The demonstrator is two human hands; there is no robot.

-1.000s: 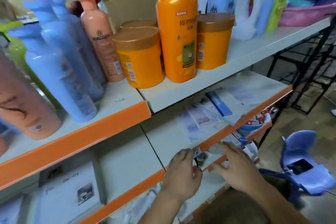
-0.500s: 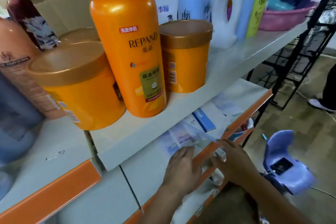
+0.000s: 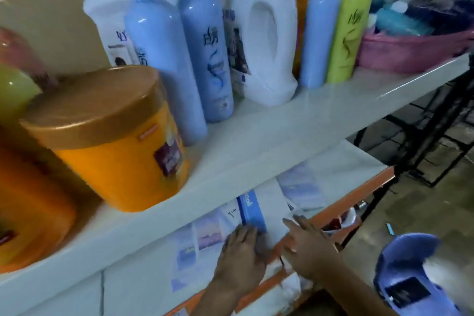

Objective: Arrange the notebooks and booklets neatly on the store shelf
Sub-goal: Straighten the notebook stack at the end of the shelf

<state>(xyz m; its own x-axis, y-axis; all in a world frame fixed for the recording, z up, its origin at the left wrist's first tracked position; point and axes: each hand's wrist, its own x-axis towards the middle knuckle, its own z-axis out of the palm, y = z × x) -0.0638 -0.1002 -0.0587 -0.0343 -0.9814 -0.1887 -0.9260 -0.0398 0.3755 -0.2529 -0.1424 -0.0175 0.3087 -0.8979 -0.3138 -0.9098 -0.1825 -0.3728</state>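
White store shelving fills the view; its upper shelf point(image 3: 307, 123) carries an orange tub point(image 3: 107, 136) and blue bottles point(image 3: 164, 59); on the lower shelf point(image 3: 354, 161) pale booklets point(image 3: 195, 244) lie flat; the left hand point(image 3: 241, 256) presses flat-fingered on a blue-banded white notebook point(image 3: 269, 202); the right hand point(image 3: 307, 246), fingers straight, touches its right edge.

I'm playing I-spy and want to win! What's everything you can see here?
Tub: one, orange, gold lid, top shelf left.
Blue bottles: three, pale blue, top shelf.
Jug: one, white, between blue bottles.
Green bottle: one, lime, beside basin.
Basin: one, pink, top shelf right.
Booklets: several, pale, flat on lower shelf.
Striped booklet: one, white and blue, under both hands.
Stool: one, blue, floor.
Left hand: one, flat on striped booklet.
Right hand: one, straight fingers touching it.
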